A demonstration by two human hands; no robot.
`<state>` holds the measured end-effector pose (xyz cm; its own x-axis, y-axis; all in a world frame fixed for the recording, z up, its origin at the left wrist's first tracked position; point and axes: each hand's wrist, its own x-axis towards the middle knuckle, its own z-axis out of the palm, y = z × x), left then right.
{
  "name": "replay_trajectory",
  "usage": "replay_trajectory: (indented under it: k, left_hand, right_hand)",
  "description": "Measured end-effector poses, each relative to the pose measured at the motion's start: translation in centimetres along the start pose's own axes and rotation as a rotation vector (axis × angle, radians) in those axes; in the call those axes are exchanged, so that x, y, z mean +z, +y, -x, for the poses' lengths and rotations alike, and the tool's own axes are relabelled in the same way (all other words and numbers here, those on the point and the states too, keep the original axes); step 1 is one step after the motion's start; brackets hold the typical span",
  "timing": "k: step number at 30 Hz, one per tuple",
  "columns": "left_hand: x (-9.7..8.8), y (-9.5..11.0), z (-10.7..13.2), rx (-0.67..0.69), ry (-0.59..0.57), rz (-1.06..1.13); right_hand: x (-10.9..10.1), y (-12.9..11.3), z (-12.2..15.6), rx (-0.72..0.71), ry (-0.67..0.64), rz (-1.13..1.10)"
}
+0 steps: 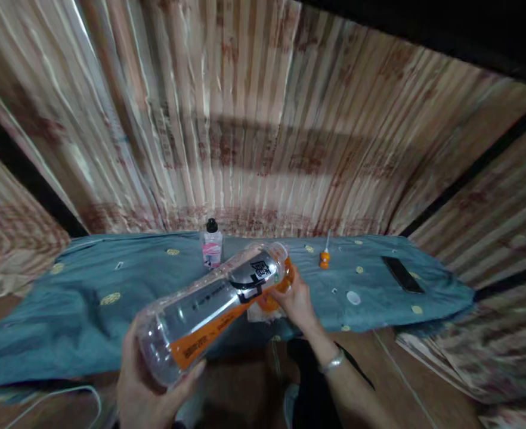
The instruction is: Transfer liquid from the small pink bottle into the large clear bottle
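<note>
I hold a large clear plastic bottle (pixel 209 304) with an orange and black label, tilted on its side above the table edge. My left hand (pixel 144 390) cups its base, fingers wrapped round it. At the bottle's neck end, my right hand (pixel 296 298) has its fingers closed on the orange cap area. A bracelet sits on my right wrist.
A table under a blue cloth (pixel 111 298) with yellow spots carries a small bottle with a black cap (pixel 212 244), a small orange-tipped tube (pixel 324 256), a white disc (pixel 353 297) and a dark phone (pixel 402 274). Striped curtains (pixel 263 119) hang behind. A white cable (pixel 66 396) lies lower left.
</note>
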<state>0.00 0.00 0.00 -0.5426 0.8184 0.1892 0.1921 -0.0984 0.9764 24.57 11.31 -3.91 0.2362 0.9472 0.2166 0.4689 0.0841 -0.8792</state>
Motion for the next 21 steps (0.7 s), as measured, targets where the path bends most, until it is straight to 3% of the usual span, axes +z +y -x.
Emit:
replay_trajectory:
  k: [21]
  left_hand:
    - [0.04, 0.24, -0.18, 0.062, -0.011, -0.005]
  right_hand:
    - [-0.28, -0.01, 0.29, -0.047, 0.025, 0.004]
